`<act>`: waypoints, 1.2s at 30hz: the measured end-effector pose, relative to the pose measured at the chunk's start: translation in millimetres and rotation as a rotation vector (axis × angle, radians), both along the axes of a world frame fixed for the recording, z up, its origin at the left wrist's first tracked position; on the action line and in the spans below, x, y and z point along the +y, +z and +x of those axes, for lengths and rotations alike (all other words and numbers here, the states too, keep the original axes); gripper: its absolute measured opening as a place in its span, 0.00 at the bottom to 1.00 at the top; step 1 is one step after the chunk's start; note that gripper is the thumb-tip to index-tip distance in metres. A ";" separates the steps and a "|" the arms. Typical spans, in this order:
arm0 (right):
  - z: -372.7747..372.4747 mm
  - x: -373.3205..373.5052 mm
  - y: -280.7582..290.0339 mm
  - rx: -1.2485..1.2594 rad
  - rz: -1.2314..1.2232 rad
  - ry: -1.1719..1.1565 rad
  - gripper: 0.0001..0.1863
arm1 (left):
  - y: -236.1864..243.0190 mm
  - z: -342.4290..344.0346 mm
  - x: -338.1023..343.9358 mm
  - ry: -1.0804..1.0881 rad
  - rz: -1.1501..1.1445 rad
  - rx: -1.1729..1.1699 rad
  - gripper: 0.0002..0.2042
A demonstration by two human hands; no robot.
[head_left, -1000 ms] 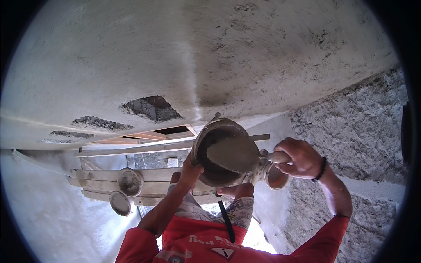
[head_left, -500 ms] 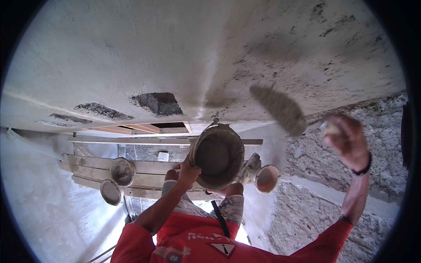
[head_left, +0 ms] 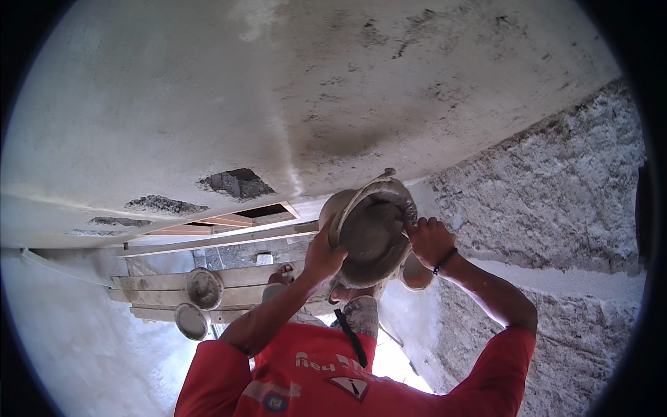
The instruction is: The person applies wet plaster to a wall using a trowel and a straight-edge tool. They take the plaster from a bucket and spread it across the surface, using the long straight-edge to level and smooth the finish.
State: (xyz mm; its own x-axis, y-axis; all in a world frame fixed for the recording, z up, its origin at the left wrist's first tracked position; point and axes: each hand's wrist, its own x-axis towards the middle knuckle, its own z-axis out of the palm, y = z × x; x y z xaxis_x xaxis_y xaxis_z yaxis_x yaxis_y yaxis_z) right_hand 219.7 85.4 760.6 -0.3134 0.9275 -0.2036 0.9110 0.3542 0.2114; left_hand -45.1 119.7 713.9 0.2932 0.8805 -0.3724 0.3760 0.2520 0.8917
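Note:
My left hand (head_left: 325,256) grips the left side of a round, mortar-coated bucket (head_left: 368,243), which is tilted and shows wet grey mortar inside. My right hand (head_left: 431,242) is curled at the bucket's right rim; what is between its fingers is hidden, and the trowel cannot be made out. The bucket is at chest level, just under a pale plastered surface (head_left: 174,104) with dark rough patches.
Planks (head_left: 253,276) under my feet bear two mortar-crusted pails (head_left: 204,292) on the left. An orange-lined pail (head_left: 417,279) is partly behind the held bucket. Holes (head_left: 236,183) and a wood-framed opening (head_left: 250,215) break the plastered surface. A rough wall (head_left: 542,194) stands right.
My right hand has come down leftward from the rough wall to the bucket's rim, and the raised trowel is no longer distinct. The bucket has tilted in my left hand.

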 end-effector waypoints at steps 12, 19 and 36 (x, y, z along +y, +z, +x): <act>17.5 -36.6 -12.8 0.627 -0.238 -0.063 0.23 | 19.3 1.8 -1.1 0.002 -0.153 -0.102 0.36; 12.4 3.1 108.1 0.652 -0.332 0.023 0.21 | 23.3 -35.3 -21.6 0.278 -0.368 -0.364 0.31; 17.8 124.6 297.6 0.886 -0.007 0.284 0.15 | -11.7 -91.8 -73.7 0.519 -0.333 -0.323 0.30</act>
State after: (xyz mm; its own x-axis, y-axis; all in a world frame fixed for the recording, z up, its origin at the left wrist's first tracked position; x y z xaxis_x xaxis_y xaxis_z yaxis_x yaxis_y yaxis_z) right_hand 237.5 210.0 1058.2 -0.5724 0.7919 0.2127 0.6181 0.5872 -0.5227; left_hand -136.9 46.0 702.3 0.0066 0.7908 -0.6120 -0.1387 0.6068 0.7826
